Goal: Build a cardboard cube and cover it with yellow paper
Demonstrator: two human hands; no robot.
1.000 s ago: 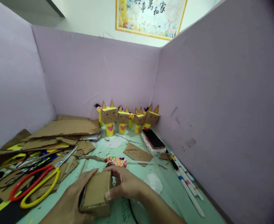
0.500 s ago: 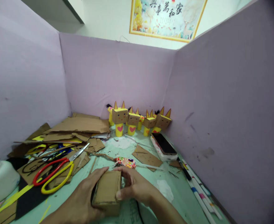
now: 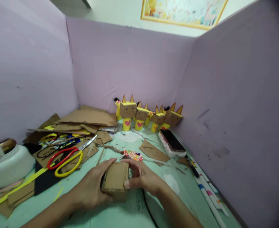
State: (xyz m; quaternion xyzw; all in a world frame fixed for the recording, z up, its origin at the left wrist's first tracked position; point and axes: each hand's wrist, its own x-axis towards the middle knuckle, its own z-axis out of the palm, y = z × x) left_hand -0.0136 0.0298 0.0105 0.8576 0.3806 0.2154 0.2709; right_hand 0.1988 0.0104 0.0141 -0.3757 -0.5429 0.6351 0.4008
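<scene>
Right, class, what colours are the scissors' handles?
One red, one yellow on the scissors; clearest in the head view.

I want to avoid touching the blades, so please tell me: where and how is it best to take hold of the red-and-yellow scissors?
Best, I think, by the red loop and yellow loop together, with the left hand from above, on the near side. These wide loops lie toward the person, while the blades point away over cardboard scraps.
</scene>
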